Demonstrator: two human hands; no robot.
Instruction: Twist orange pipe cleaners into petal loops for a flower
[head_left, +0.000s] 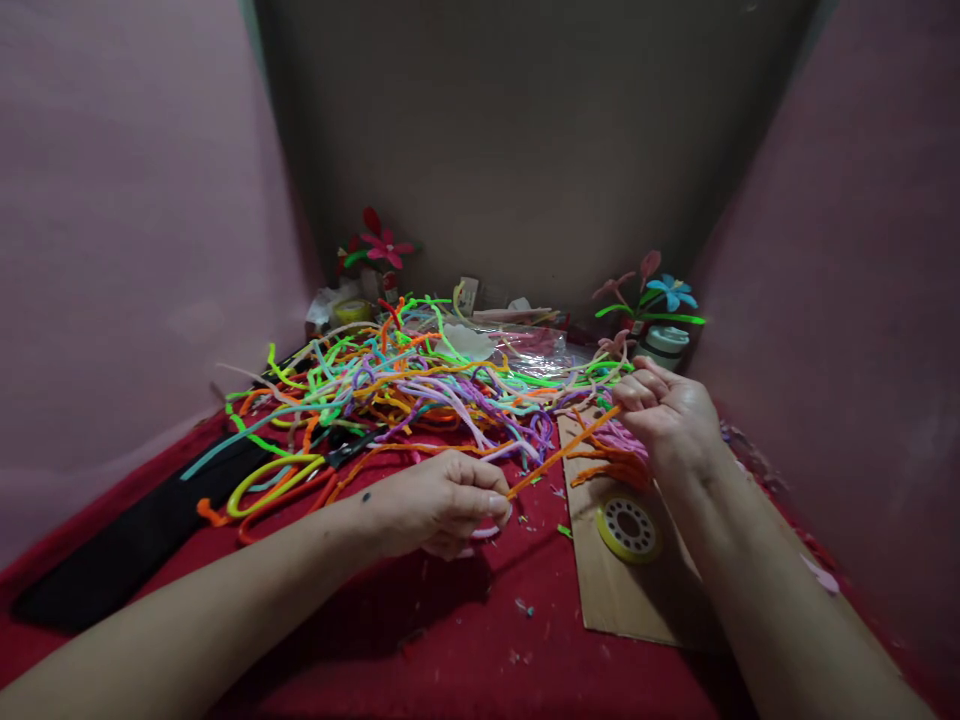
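I'm watching left hand [442, 500] and right hand [667, 410] pinching a stem [562, 455] at both ends (light, bendy, I'm judging); pile [420, 390] lying at eleven o'clock.

a tape roll [628, 527] lies on cardboard [622, 600], right of the pipe cleaner pile [420, 390].

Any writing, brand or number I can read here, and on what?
No text is readable anywhere.
Small tag at the back: maybe printed, too blurred.
Tape roll and the orange pipe cleaner pinched by left hand and right hand: no markings.
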